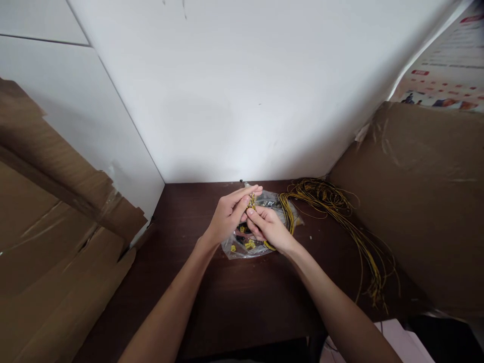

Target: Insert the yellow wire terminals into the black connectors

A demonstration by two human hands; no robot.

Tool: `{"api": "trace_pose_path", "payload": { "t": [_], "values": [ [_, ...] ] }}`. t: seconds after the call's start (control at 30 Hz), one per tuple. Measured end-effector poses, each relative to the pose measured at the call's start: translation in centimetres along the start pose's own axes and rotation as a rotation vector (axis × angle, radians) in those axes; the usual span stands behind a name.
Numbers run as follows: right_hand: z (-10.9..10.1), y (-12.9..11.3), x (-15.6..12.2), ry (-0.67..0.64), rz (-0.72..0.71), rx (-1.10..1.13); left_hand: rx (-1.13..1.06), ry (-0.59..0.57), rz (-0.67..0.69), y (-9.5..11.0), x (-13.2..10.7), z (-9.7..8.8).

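Observation:
Over the middle of the dark table, my left hand point(227, 214) and my right hand point(267, 226) meet around the ends of a bundle of thin yellow and black wires point(288, 214). The left fingers lie long and together, with the thumb pressed in against the wires. My right thumb and fingers pinch the bundle just beneath; the exact grip is partly hidden. Under both hands is a clear plastic bag point(230, 252) holding small yellow pieces point(250, 244) and dark ones. From the right hand the bundle runs back and to the right.
The wires' long tangled part point(321, 194) spreads over the table's point(181, 212) right side, loose ends toward the front. A white panel point(242, 101) rises behind. Cardboard stands at left point(56, 242) and right point(416, 201). A pale pink item point(401, 340) is at the lower right.

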State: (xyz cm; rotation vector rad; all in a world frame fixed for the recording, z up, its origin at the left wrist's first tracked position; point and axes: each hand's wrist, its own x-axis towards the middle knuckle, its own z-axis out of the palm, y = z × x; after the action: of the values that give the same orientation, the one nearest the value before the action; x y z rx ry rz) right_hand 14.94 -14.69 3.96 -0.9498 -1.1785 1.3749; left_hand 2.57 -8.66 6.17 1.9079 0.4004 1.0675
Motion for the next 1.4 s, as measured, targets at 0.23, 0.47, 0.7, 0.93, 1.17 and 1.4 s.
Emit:
{"api": "trace_pose_path", "payload": {
  "t": [0.23,0.47,0.7,0.93,1.17,1.4],
  "values": [
    [0.1,0.3,0.1,0.021,-0.005,-0.018,-0.001,-0.013,0.015,-0.1,-0.2,0.3],
    [-0.2,0.5,0.1,0.094,-0.107,-0.203,0.081,0.043,0.112,0.1,0.1,-0.1],
    [-0.5,0.9,0.3,0.272,-0.212,-0.526,0.558,0.125,0.251,0.6,0.2,-1.1],
    [-0.3,0.7,0.1,0.339,-0.241,-0.691,0.736,0.089,0.296,0.2,0.1,-1.1],
    [-0.1,0.6,0.0,0.369,-0.288,-0.737,0.676,0.085,0.250,0.0,0.1,-0.5],
    [-0.1,0.6,0.1,0.322,-0.292,-0.764,0.620,0.086,0.196,0.2,0.1,-0.4]
  ]
}}
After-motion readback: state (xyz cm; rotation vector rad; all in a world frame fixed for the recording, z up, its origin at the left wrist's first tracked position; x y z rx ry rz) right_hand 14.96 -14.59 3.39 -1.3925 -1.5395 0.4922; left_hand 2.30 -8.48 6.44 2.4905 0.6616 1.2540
